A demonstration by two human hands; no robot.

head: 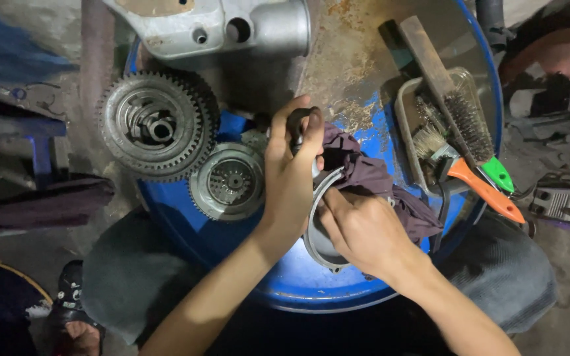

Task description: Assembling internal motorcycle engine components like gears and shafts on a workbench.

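Note:
My left hand [290, 173] grips the top of a grey metal engine cover [318, 240] that stands on a blue drum lid [298, 283]. My right hand [359, 227] presses a dark purple rag [371, 181] against the cover's rim. The rag drapes over the cover and off to the right. Most of the cover is hidden behind both hands.
A large toothed clutch gear [156, 125] and a smaller round clutch hub [227, 181] lie left of my hands. A silver engine casing [212, 26] sits at the top. On the right a tray [407, 105] holds a wire brush [460, 112], an orange-handled brush [486, 191] and a green-handled one [498, 174].

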